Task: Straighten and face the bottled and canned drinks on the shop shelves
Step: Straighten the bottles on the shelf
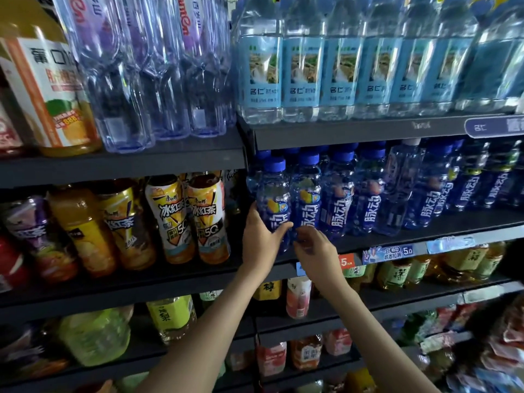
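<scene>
A row of blue sports-drink bottles with blue caps stands on the middle right shelf (pixel 425 236). My left hand (pixel 259 236) grips the leftmost blue bottle (pixel 273 194) low on its body, thumb across the front. My right hand (pixel 313 249) has its fingers curled at the base of the second blue bottle (pixel 307 194), just right of the first. Both bottles stand upright with their white lettering facing out. The bottoms of both are hidden behind my hands.
Iced-tea bottles (pixel 181 219) stand on the left shelf at the same height. Clear water bottles (pixel 303 66) fill the shelf above. Green-tea and juice bottles (pixel 397 272) sit on the shelves below. Price tags (pixel 388 253) line the shelf edge.
</scene>
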